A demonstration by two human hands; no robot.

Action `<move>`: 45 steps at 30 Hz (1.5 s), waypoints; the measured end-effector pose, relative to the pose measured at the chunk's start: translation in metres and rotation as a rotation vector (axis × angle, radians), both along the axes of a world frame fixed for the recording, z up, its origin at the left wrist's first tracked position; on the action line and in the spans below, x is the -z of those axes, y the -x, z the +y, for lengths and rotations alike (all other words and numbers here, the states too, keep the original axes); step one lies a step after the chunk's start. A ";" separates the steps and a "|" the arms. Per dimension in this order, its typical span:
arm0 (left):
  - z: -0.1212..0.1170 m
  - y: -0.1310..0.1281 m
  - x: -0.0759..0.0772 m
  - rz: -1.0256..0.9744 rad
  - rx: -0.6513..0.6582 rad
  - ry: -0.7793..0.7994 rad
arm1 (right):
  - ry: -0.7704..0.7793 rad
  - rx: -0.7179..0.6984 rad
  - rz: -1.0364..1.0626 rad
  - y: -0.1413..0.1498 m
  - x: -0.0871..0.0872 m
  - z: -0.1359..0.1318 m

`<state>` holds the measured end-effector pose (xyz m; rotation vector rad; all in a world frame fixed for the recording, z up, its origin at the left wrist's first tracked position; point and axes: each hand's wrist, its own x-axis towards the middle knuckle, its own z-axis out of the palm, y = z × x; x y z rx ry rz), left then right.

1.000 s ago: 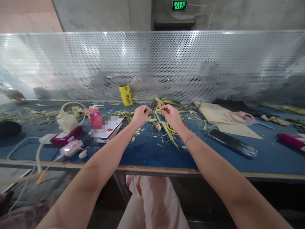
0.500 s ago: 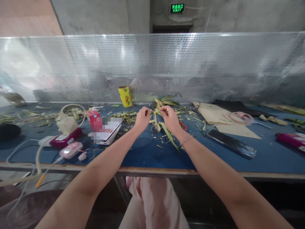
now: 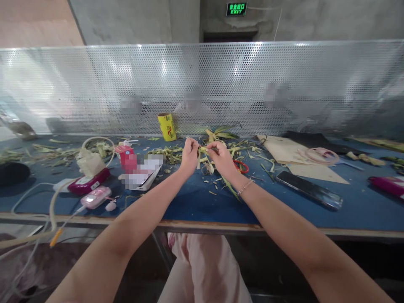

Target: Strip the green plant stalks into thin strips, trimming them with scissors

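My left hand (image 3: 190, 155) and my right hand (image 3: 221, 160) are close together over the middle of the blue table. Their fingertips are pinched on a pale green plant strip (image 3: 203, 150), which spans the small gap between them. Part of the strip is hidden by my fingers. Long green leaves (image 3: 231, 190) lie below my right hand, partly covered by it. Beside that hand a red loop (image 3: 241, 166), like a scissor handle, shows on the table. Plant scraps (image 3: 170, 155) are strewn to the left of my left hand and behind both hands.
A yellow tube (image 3: 167, 127) stands by the perforated metal screen (image 3: 221, 84). On the left are a white tablet-like device (image 3: 147, 181), a red box (image 3: 126, 158) and cables. A phone (image 3: 309, 190) and brown paper sheets (image 3: 280, 150) lie on the right. People show faintly behind the screen.
My right hand has shifted slightly left and down, and my left hand has tilted more upright. Both still pinch plant material. The long leaves are now more covered by my right hand.
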<state>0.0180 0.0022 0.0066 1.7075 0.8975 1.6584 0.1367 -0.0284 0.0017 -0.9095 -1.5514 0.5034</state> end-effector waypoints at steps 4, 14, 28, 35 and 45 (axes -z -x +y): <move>-0.006 0.003 -0.006 -0.018 0.012 0.066 | 0.021 -0.045 0.059 0.006 -0.002 -0.005; -0.013 -0.008 -0.012 -0.588 0.343 0.401 | -0.159 -0.113 -0.024 0.012 -0.003 -0.013; -0.002 0.011 -0.022 -0.627 0.520 0.381 | -0.193 -0.141 -0.076 0.016 -0.014 -0.038; -0.012 0.002 -0.017 -0.458 0.498 0.347 | 0.139 -0.525 -0.084 0.012 -0.014 -0.028; -0.008 0.002 -0.011 -0.392 0.467 0.257 | 0.138 -0.608 -0.135 0.016 -0.009 -0.034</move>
